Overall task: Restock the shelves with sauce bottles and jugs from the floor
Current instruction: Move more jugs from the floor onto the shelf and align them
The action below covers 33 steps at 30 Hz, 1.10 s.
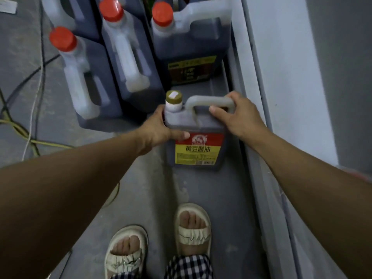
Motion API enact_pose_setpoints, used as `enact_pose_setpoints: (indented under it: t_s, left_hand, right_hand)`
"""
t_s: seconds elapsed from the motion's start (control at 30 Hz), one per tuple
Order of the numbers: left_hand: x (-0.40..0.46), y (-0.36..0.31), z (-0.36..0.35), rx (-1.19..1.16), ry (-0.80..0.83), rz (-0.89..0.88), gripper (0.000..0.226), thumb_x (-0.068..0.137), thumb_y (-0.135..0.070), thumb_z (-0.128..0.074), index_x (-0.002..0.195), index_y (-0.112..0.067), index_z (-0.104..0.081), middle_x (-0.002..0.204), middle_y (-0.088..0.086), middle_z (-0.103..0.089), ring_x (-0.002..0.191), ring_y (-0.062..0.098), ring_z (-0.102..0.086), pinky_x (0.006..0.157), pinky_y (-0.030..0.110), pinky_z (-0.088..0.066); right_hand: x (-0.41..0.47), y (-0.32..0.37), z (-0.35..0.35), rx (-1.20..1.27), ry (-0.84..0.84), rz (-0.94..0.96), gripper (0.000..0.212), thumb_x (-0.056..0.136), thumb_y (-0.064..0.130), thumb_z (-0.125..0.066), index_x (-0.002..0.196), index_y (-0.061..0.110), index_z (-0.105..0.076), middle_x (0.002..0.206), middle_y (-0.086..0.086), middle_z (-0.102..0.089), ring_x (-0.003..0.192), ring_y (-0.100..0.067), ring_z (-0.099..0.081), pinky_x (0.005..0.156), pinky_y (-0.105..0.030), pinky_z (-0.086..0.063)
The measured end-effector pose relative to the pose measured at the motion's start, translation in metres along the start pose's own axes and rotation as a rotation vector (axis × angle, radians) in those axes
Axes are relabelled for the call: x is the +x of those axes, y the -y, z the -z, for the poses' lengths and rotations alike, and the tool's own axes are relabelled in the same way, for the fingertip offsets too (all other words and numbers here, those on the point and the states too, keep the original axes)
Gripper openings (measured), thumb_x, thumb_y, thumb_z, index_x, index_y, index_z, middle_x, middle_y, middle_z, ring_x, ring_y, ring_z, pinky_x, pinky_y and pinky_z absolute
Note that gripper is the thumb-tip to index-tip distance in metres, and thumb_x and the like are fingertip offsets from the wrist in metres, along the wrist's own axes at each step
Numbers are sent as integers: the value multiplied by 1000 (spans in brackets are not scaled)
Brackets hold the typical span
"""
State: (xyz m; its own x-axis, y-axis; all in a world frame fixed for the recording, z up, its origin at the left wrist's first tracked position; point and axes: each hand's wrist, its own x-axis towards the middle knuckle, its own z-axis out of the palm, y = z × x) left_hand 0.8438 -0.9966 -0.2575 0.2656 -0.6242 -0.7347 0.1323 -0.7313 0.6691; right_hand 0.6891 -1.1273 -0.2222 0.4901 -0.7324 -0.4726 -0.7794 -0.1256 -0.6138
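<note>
A dark sauce jug with a gold cap, a grey handle and a red and yellow label stands upright on the grey floor in front of me. My right hand is wrapped around the right end of its handle. My left hand grips the jug's left shoulder, thumb across the label's top. Behind it stand three larger dark jugs with red caps: one upright, two more to its left.
A pale shelf or wall edge runs down the right side, close to the jug. Cables trail over the floor at the left. My sandalled feet stand just below the jug.
</note>
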Motion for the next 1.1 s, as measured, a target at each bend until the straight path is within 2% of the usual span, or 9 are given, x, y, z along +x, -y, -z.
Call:
enact_pose_setpoints:
  t_s: [0.13,0.23,0.37,0.57,0.63,0.7,0.83,0.97,1.1]
  left_hand:
    - [11,16,-4,-93,35,34,117,34,-46,-87,137,-25,-35,128,1,-57,114,19,-58,99,41,-48]
    - [10,20,-7,-124,36,8,113,38,-38,-92,135,-24,-35,129,4,-55,116,20,-56,99,38,-47]
    - [-4,11,-3,-117,21,-10,88,45,-33,-78,123,-26,-39,121,3,-56,108,19,-57,90,33,-48]
    - [-57,-24,19,-84,39,-37,82,42,-34,-82,115,-27,-44,112,0,-61,99,15,-62,87,36,-53]
    - [-80,-44,29,-69,31,-42,89,37,-38,-91,113,-28,-46,112,-2,-63,99,14,-63,88,36,-53]
    - [-105,-70,40,-60,28,-53,94,31,-46,-90,113,-30,-48,114,-2,-64,101,16,-64,88,36,-53]
    - [-167,-137,62,-67,8,-132,79,37,-39,-91,104,-31,-50,111,0,-64,96,14,-65,76,28,-54]
    - [-234,-209,85,-50,-23,-234,78,38,-41,-91,104,-32,-51,109,-4,-65,95,11,-66,74,26,-54]
    - [-301,-282,108,-27,-21,-345,90,33,-42,-92,112,-28,-50,109,-4,-66,99,14,-65,81,32,-54]
  right_hand:
    - [8,-7,-13,42,-68,-2,34,86,44,-61,97,17,-44,86,6,-50,73,-4,-47,52,-11,-31]
    - [10,-5,-9,-26,-80,36,35,85,46,-61,94,16,-46,91,1,-51,78,-12,-48,51,-10,-30]
    - [0,-6,-6,-63,-55,27,36,87,47,-58,94,14,-48,91,-2,-52,78,-13,-48,52,-15,-33]
    - [-40,30,14,-54,-96,12,38,86,50,-56,92,13,-49,87,-5,-54,78,-18,-48,51,-21,-32]
    - [-56,53,30,-26,-124,21,41,85,52,-56,90,12,-50,87,-7,-55,79,-21,-50,56,-28,-34]
    - [-73,80,50,-13,-159,43,41,85,53,-56,88,12,-49,86,-7,-55,80,-22,-51,56,-28,-34]
    - [-110,144,104,24,-234,89,38,85,49,-57,85,12,-46,75,0,-51,67,-14,-47,48,-13,-30]
    - [-150,217,167,48,-315,151,39,84,47,-60,81,11,-47,65,8,-45,58,-1,-41,47,-9,-34]
    - [-194,284,227,94,-402,208,42,83,46,-61,82,5,-52,68,-1,-53,62,-15,-50,49,-18,-35]
